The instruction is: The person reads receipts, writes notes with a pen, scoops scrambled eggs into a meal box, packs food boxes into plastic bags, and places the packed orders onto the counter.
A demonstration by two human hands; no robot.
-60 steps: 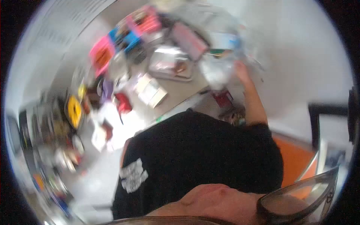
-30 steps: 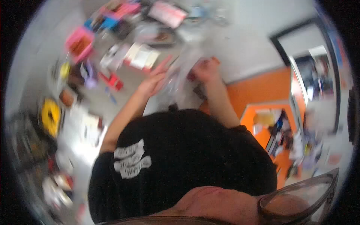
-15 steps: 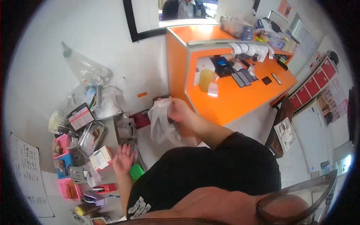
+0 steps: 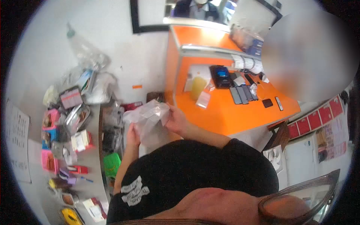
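Note:
A translucent plastic bag (image 4: 149, 122) hangs in front of my body, crumpled and partly spread. My right hand (image 4: 175, 119) grips its upper right edge, with the fingers closed on the plastic. At the bag's left side, my left hand (image 4: 133, 135) has its fingers pressed round the plastic, partly hidden by it. Both hands are above the gap between the grey side table (image 4: 95, 161) and the orange counter (image 4: 213, 116).
Pink baskets (image 4: 50, 162), a white-and-red box (image 4: 81, 141) and a foil-like tray (image 4: 77, 118) stand at left. Several phones (image 4: 243, 94) and a card terminal (image 4: 220, 77) lie on the counter. A green container (image 4: 111, 164) sits low beside the table. A person (image 4: 197, 9) is beyond the opening.
My left hand has come up from over the side table and taken hold of the bag. The bag is now spread between both hands. The view has shifted slightly.

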